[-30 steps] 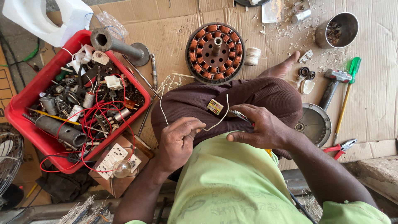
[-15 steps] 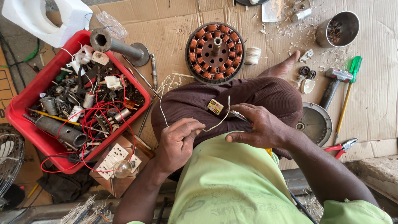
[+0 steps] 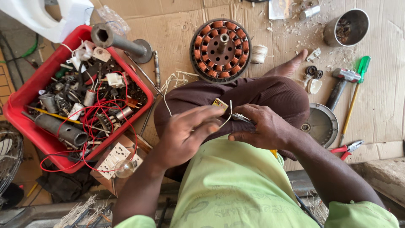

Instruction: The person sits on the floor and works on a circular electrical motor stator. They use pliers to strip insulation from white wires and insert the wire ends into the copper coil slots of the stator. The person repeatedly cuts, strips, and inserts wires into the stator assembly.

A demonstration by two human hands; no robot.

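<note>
— Since a second ago, left hand [image 3: 185, 133] has lifted a little toward the right hand [image 3: 263, 126]?

— Yes. Its fingers curl, pinching a thin white wire [image 3: 228, 118]. The right is closed around a small metal tool [image 3: 240, 117], over the lap, touching the wire. Motor stator [image 3: 220, 50] lies beyond both hands.

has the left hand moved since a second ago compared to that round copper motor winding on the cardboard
Yes. The left hand has lifted slightly toward the motor winding, closing on the right hand and the thin wire.
</note>
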